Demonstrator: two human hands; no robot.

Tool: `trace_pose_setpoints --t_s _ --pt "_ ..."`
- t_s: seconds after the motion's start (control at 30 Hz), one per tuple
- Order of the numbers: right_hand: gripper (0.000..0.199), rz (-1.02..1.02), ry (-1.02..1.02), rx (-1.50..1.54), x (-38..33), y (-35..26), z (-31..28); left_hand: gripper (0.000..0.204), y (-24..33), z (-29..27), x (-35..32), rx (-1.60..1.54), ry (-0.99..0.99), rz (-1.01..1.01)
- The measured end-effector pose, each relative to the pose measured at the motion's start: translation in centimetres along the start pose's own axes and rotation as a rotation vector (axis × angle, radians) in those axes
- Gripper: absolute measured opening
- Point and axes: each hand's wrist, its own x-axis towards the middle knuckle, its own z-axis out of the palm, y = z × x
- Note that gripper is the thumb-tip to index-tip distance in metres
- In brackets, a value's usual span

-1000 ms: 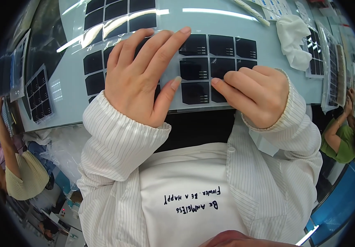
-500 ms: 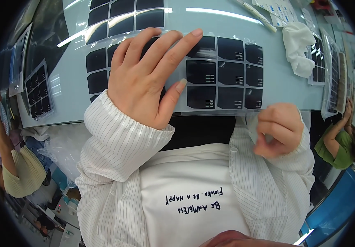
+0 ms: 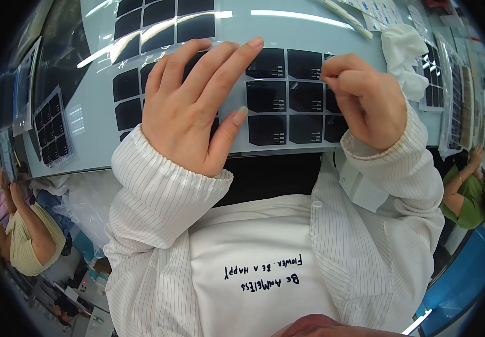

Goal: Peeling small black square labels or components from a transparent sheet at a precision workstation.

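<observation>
A sheet of black label panels, printed with small white marks in their corners, lies along the table's near edge. My left hand rests on its left half, palm down with fingers spread, hiding several panels. Over the right column of the sheet is my right hand, its thumb and forefinger pinched together at the edge of an upper panel. Whatever the pinch may hold is too small to make out. Behind my left hand lies a second sheet of black panels with light glaring off it.
A crumpled white cloth lies right of the sheet, near another panel sheet. A pale stick-like tool is at the back. One more panel sheet lies far left. People work at both sides, one in a green top.
My right hand has risen from beside the table's near edge onto the sheet's right column. My left hand stays spread on the sheet. The view has shifted slightly.
</observation>
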Motion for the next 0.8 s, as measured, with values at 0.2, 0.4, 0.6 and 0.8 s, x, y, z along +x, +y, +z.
trace_pose_setpoints --t_s 0.2,0.4,0.6,0.8 --pt "0.046 -0.141 -0.229 -0.293 2.2 -0.5 -0.7 0.067 -0.3 0.0 -0.1 -0.016 0.004 0.015" --pt "0.039 -0.324 -0.134 -0.259 2.1 0.6 0.2 0.067 -0.1 -0.1 0.2 -0.014 -0.011 0.025" --pt "0.03 -0.296 -0.111 -0.172 1.8 0.4 0.2 0.068 -0.2 -0.1 0.2 -0.016 -0.007 0.025" --pt "0.021 0.022 -0.231 -0.023 -1.5 -1.2 -3.4 0.07 -0.3 0.1 0.0 -0.023 -0.001 0.018"
